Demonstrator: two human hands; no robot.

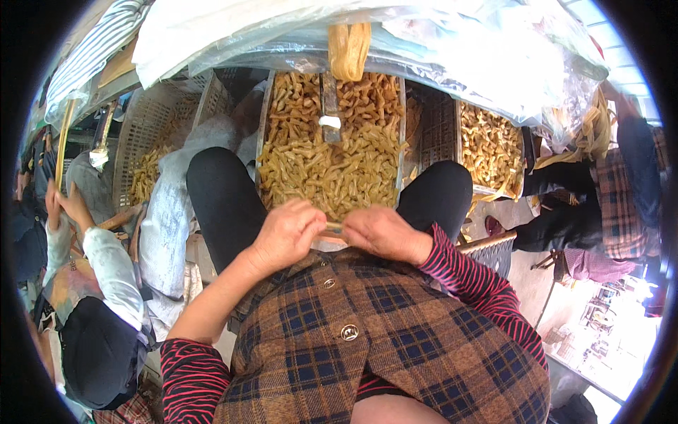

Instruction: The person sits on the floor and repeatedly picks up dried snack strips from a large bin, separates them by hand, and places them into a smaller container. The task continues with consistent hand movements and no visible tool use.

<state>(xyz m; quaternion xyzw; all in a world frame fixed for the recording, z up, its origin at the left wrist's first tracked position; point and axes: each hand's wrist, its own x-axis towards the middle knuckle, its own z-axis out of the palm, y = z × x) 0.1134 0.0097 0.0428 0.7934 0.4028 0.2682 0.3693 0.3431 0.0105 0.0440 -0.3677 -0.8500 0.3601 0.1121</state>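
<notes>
Before my lap, my left hand [290, 231] and my right hand [378, 233] face each other with a small gap between them. Pinched across that gap is a short yellowish strip [333, 226], which looks like bean curd skin; my fingers hide most of it. Just beyond my hands is a crate [261, 124] between my knees, filled with knotted yellow-brown strips [312, 169]. A dark flat bar [329, 98] with a white band [329, 122] around it lies lengthwise over the pile's far half. Past its far end hangs a looped bundle of long yellow strips [349, 50].
Clear plastic sheeting [450, 47] covers the surface ahead. A plastic crate [123, 159] at left and another crate [492, 148] at right hold similar pieces. A co-worker's hands [69, 204] hold long strips at far left. Another person [619, 196] is at right.
</notes>
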